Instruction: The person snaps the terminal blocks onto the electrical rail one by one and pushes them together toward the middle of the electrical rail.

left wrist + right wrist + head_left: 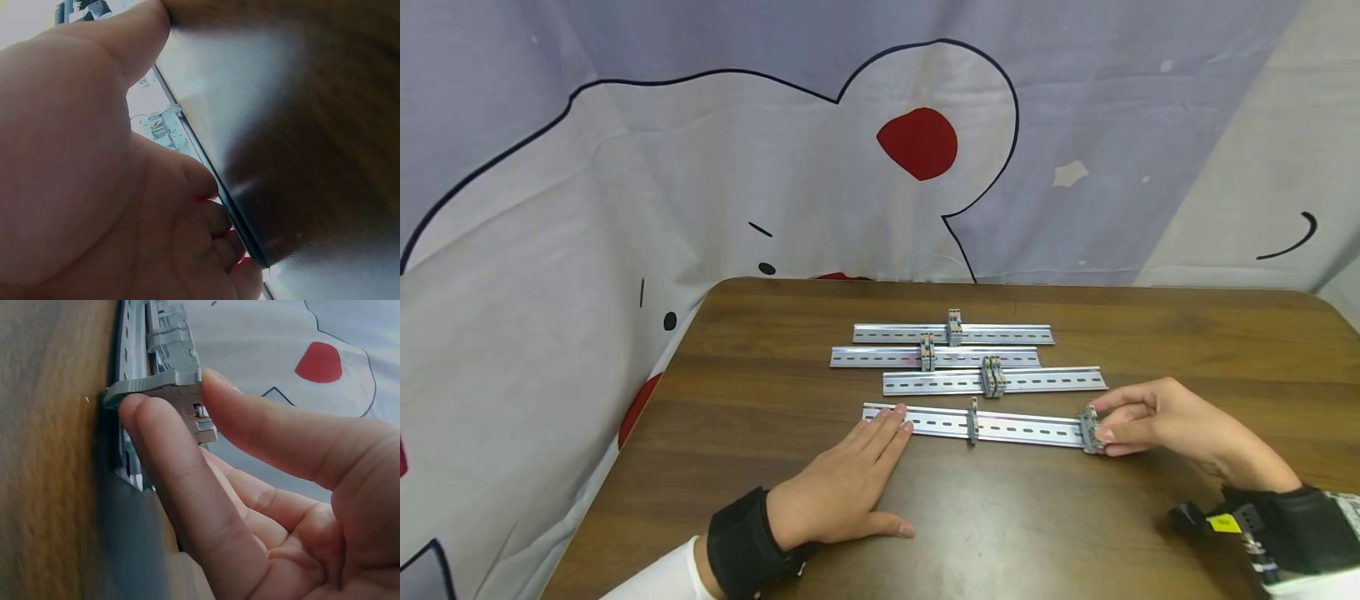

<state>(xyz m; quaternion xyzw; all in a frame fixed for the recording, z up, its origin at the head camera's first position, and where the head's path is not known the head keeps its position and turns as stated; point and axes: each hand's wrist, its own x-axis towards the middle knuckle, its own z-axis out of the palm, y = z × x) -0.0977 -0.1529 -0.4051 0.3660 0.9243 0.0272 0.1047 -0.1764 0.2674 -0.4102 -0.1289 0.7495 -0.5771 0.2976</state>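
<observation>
In the head view my left hand (842,487) lies with its fingers straight, fingertips on the left end of the nearest metal DIN rail (1030,428). My right hand (1172,425) pinches a grey terminal block (1089,430) between thumb and fingers at that rail's right end. The right wrist view shows this terminal block (147,382) across the rail, with fingertips at its face. A single thin terminal block (973,422) sits upright near the middle of the same rail. The left wrist view is mostly palm (81,162), which hides much of the rail.
Behind the nearest rail lie three more slotted DIN rails, the front one (1052,380), the middle one (872,357) and the farthest (1007,334). Each carries a small cluster of terminal blocks (993,377). A patterned curtain (700,167) hangs behind the wooden table (760,375).
</observation>
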